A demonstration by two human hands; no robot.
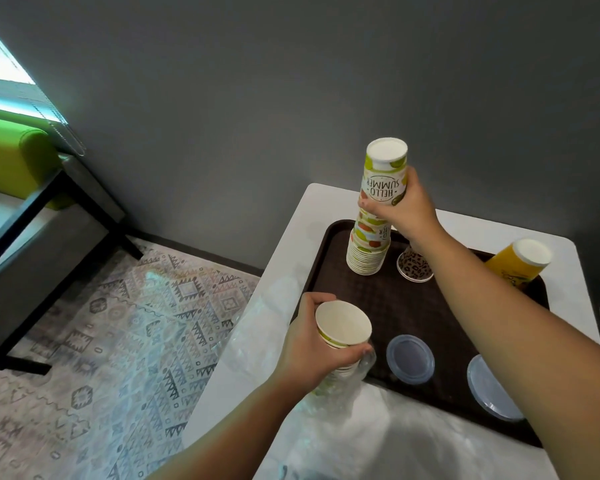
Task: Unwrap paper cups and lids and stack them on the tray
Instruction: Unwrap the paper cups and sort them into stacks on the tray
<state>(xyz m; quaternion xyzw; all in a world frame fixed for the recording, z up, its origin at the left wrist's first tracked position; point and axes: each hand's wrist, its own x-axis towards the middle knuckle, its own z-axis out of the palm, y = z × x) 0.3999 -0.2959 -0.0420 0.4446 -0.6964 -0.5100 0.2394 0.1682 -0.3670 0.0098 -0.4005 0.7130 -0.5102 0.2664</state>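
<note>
Your right hand [400, 211] gripped the tall printed paper-cup stack [374, 216] mid-height. Your left hand [312, 344] held wrapped cups [342, 332]. Light, crushable, tippy: grip low.

Surroundings: white table against a grey wall, patterned floor, seating at left.
White table [326, 216] with rounded corners stands against a plain dark grey wall [257, 81]. Patterned carpet [125, 327] in grey geometric motifs covers the floor. At left, a green cushioned seat [11, 157] on a black frame [84, 199]; window blinds [0, 64] above it.
</note>
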